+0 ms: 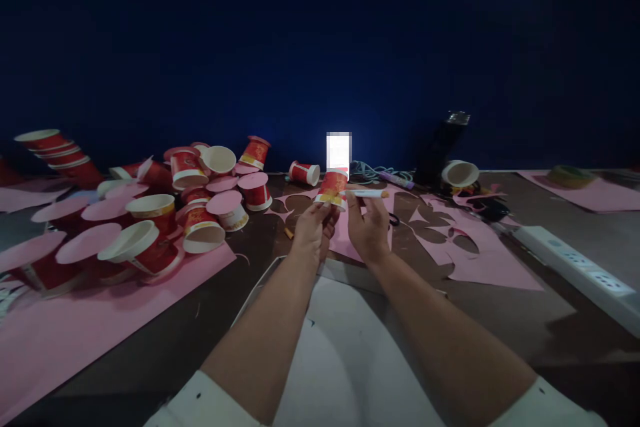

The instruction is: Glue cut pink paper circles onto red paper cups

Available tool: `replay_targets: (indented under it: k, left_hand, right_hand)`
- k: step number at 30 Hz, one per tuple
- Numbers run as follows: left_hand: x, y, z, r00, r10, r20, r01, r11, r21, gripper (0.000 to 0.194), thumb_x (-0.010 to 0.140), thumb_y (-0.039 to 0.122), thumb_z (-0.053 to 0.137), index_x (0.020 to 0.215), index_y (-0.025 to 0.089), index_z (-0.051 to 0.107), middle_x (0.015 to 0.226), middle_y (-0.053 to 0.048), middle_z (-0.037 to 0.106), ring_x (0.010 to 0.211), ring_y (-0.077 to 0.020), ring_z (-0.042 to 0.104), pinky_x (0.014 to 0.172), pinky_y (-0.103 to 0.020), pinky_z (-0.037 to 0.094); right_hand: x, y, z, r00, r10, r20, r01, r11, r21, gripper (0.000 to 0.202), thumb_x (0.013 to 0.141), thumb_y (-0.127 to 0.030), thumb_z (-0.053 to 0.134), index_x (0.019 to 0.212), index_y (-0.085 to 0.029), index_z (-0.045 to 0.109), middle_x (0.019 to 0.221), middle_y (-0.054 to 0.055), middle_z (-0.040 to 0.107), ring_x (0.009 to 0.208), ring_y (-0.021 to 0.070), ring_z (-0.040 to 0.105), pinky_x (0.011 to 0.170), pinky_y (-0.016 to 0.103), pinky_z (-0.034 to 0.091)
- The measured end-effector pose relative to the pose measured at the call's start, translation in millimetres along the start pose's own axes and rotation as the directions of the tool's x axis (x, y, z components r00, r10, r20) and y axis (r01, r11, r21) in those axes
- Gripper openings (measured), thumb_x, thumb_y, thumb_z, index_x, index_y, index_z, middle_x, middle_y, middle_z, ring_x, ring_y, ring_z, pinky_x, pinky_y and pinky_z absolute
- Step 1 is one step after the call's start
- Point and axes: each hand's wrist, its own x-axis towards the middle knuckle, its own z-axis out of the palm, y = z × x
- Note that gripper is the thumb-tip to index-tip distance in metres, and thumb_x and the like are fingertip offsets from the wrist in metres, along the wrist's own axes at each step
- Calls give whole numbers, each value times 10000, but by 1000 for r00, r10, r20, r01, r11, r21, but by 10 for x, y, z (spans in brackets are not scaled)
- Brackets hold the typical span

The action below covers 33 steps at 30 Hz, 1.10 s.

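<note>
My left hand is closed around the lower part of a red and gold paper cup, held upside down above the table with its white rim low. Between the fingers of my right hand lies a slim white pen-like tube with an orange end at the right. The tube's left end comes up against the cup's side; I cannot tell whether they touch. A sheet of pink paper lies under both hands.
At left several red paper cups crowd together, many with pink discs on them. A tilted stack of cups stands behind. Cut pink paper lies right, beside a white power strip. A bright pixelated patch and cables are at the back.
</note>
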Motion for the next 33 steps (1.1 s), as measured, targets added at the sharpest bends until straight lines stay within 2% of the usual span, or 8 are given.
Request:
replay_targets:
  k: [4, 8, 14, 17, 23, 28, 33]
  left_hand:
    - [7, -9, -3, 1000, -26, -1, 26, 1000, -10, 94, 744, 20, 603, 703, 103, 589, 643, -1, 612, 585, -50, 586, 649, -168, 502]
    - [13, -13, -12, 1000, -26, 12, 26, 1000, 1, 84, 738, 35, 616, 701, 107, 591, 655, -1, 611, 596, -50, 583, 673, -174, 496]
    - [22, 8, -18, 1000, 6, 12, -6, 1000, 21, 104, 693, 56, 670, 693, 127, 593, 651, 14, 604, 589, -48, 574, 666, -173, 501]
    - [14, 4, -2, 999, 27, 22, -29, 996, 84, 122, 688, 62, 673, 665, 131, 576, 643, 21, 590, 577, -39, 567, 646, -152, 484]
    - [17, -48, 9, 996, 71, 54, -83, 959, 273, 176, 680, 129, 692, 583, 121, 545, 523, 37, 517, 485, -36, 491, 508, -136, 387]
    - [48, -67, -20, 990, 94, 102, -118, 957, 265, 133, 662, 154, 701, 602, 119, 587, 555, 23, 560, 514, -44, 505, 560, -161, 421]
    - [63, -32, -38, 990, 116, 76, -129, 971, 201, 115, 648, 120, 710, 619, 121, 599, 597, 33, 580, 553, -40, 537, 626, -166, 451]
  right_hand:
    - [-3, 16, 6, 999, 37, 1, -37, 999, -12, 203, 902, -339, 508, 846, -189, 633, 811, 60, 669, 771, 188, 616, 728, 329, 477]
    - [-2, 11, 4, 1000, 19, -8, -19, 1000, 19, 199, 907, -323, 496, 901, -187, 642, 884, 68, 684, 816, 183, 624, 770, 331, 482]
    - [18, -72, -39, 999, 28, -47, -25, 998, 60, 203, 914, -298, 496, 924, -194, 670, 881, 63, 695, 801, 177, 636, 766, 327, 495]
    - [21, -92, -45, 999, 13, -33, -10, 997, 79, 222, 918, -310, 489, 939, -203, 683, 903, 75, 706, 828, 190, 643, 789, 348, 502]
    - [-9, -68, -19, 999, -16, 31, 15, 999, 31, 239, 911, -339, 496, 923, -209, 695, 840, 79, 708, 817, 204, 642, 792, 369, 510]
    - [-13, -50, -6, 999, 5, 33, -6, 1000, 15, 244, 912, -344, 489, 874, -203, 685, 844, 78, 705, 798, 198, 638, 775, 358, 505]
    - [4, -41, -4, 1000, 3, 6, -3, 999, 42, 215, 905, -324, 501, 862, -203, 673, 859, 74, 703, 818, 193, 642, 791, 346, 495]
